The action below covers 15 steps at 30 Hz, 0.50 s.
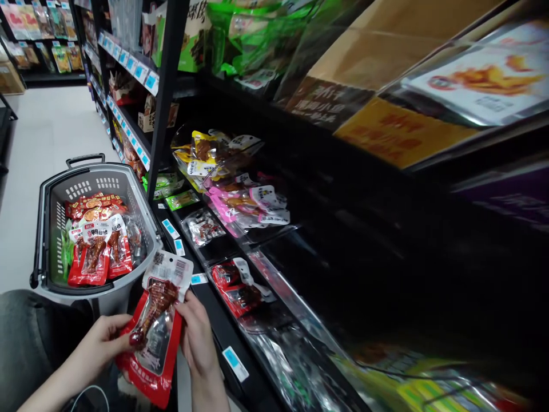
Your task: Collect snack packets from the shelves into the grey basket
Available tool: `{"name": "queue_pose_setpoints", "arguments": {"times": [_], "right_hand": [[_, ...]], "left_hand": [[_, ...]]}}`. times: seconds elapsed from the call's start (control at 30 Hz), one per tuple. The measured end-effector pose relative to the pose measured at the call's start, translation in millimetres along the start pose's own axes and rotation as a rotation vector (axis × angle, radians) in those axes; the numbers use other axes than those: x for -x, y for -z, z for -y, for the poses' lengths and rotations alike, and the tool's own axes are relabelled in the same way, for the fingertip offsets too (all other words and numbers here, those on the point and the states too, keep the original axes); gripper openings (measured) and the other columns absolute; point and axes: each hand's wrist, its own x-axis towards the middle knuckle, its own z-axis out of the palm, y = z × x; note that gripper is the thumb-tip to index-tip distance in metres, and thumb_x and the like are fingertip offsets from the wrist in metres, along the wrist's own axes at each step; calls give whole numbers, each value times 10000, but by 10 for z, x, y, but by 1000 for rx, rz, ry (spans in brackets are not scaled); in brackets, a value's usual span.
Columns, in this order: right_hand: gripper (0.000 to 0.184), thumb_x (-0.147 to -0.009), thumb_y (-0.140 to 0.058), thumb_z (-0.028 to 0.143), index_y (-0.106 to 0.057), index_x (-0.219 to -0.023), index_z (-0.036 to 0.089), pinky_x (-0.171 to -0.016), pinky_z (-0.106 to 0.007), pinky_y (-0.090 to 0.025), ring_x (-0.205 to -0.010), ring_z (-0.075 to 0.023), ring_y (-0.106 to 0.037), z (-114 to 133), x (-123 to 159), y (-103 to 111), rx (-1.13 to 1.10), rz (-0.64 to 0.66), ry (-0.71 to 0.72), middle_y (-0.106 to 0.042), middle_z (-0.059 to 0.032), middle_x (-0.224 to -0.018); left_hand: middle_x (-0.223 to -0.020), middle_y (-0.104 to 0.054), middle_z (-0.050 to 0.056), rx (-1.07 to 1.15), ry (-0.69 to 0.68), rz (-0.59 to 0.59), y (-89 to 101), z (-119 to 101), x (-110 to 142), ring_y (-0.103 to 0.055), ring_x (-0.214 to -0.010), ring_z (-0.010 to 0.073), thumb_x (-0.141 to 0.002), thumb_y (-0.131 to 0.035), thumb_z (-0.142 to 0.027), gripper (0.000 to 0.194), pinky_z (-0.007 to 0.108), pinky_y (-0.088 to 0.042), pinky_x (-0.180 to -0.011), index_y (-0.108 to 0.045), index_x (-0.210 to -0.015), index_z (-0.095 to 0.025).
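Between both hands I hold a red and white vacuum-sealed packet of a duck drumstick (156, 332), its clear window showing brown glazed meat. My left hand (111, 337) pinches the packet's left edge, thumb on the front. On the other side, my right hand (197, 332) grips the right edge near the white top. Just beyond the packet stands a grey shopping basket (47, 229) with a black rim and handle. Inside it lie similar red drumstick packets (90, 260), red and orange snack bags (96, 206) and something green at the left.
Black shelving runs along the right. Its low bins hold red packets (235, 289), pink packets (253, 203), yellow packets (206, 151) and clear-wrapped items (206, 226). Blue-and-white price tags (235, 363) line the edge. A pale aisle floor (47, 126) lies left; cardboard boxes (351, 68) sit above.
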Motion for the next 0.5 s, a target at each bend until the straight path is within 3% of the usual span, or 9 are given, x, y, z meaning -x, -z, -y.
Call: {"name": "queue_pose_setpoints", "arguments": {"times": [0.07, 0.13, 0.2, 0.27, 0.37, 0.5], "right_hand": [[315, -685, -650, 309, -635, -974, 185, -467, -209, -401, -474, -105, -523, -16, -18, -9, 23, 7, 1, -687, -6, -776], [321, -694, -632, 314, -628, -986, 179, -593, -249, -477, -606, -144, -599, -33, -26, -26, 74, -8, 65, -691, -23, -834], [353, -695, -622, 313, -617, -1017, 169, -768, -291, -491, -806, -184, -632, -57, -7, -57, 185, -63, 174, -687, -48, -941], [407, -716, -601, 331, -592, -1086, 164, -870, -308, -466, -965, -206, -611, -89, 51, -95, 316, -128, 260, -668, -74, -1043], [457, -776, -553, 393, -553, -1172, 165, -825, -304, -498, -969, -214, -620, -170, 193, -141, 477, -141, 288, -659, -106, -1078], [508, -784, -563, 443, -545, -1211, 168, -679, -276, -535, -791, -208, -655, -373, 370, -193, 631, -131, 307, -688, -105, -943]], "left_hand": [[-854, -708, 66, -59, -16, -10, 23, 29, 12, -614, -768, 182, -739, -623, -490, 439, 237, -467, -687, -698, -991, -138], [-1080, -667, 99, -203, -74, -100, 38, 71, 26, -595, -988, 233, -811, -528, -448, 457, 311, -462, -864, -615, -1154, -157], [-1331, -512, 111, -442, -162, -214, 35, 118, 42, -448, -1230, 251, -833, -494, -371, 519, 390, -328, -1058, -457, -1318, -191], [-1469, -334, 97, -666, -215, -226, 19, 158, 59, -287, -1350, 243, -793, -544, -308, 658, 424, -194, -1135, -310, -1403, -221], [-1516, -233, 92, -765, -226, -99, -13, 170, 85, -213, -1389, 227, -714, -583, -212, 834, 417, -188, -1146, -176, -1442, -217], [-1528, -193, 101, -734, -228, -99, -36, 114, 122, -190, -1399, 219, -639, -515, -93, 920, 406, -206, -1145, -96, -1451, -196]]}}
